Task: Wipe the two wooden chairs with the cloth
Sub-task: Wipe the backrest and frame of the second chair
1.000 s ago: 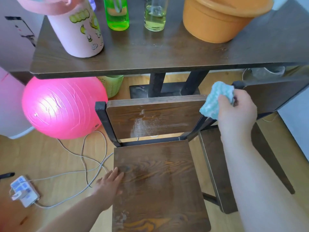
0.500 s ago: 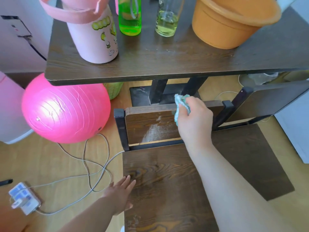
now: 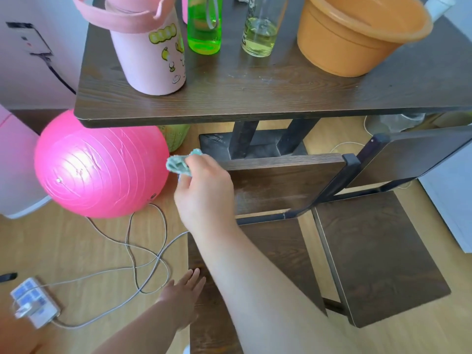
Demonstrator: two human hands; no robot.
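- Teal terry cloth [image 3: 178, 164] is bunched in the right hand [image 3: 204, 190]. Fingers and thumb curl round it, and the wad sticks out past the fingertips.
- Cloth sits at the left end of the backrest of the near dark wooden chair with black metal frame [image 3: 281, 182], at top-edge level, just beside the pink exercise ball [image 3: 99, 167].
- Pale streaks show on that backrest's face.
- Left hand [image 3: 184, 295] is spread flat with fingers straight and grips nothing; fingertips are over the left edge of the same chair's seat.
- Second dark wooden chair [image 3: 378, 256] stands just right of the first, angled.
- Both chairs face the dark wood-grain table [image 3: 255, 98]. On it: pink printed bottle [image 3: 150, 54], green plastic bottle [image 3: 204, 26], clear glass bottle with yellowish liquid [image 3: 259, 34], orange plastic basin [image 3: 357, 37].
- White power strip [image 3: 33, 300] and grey cables [image 3: 143, 251] lie on the light wood floor [image 3: 63, 246], left of the chairs.
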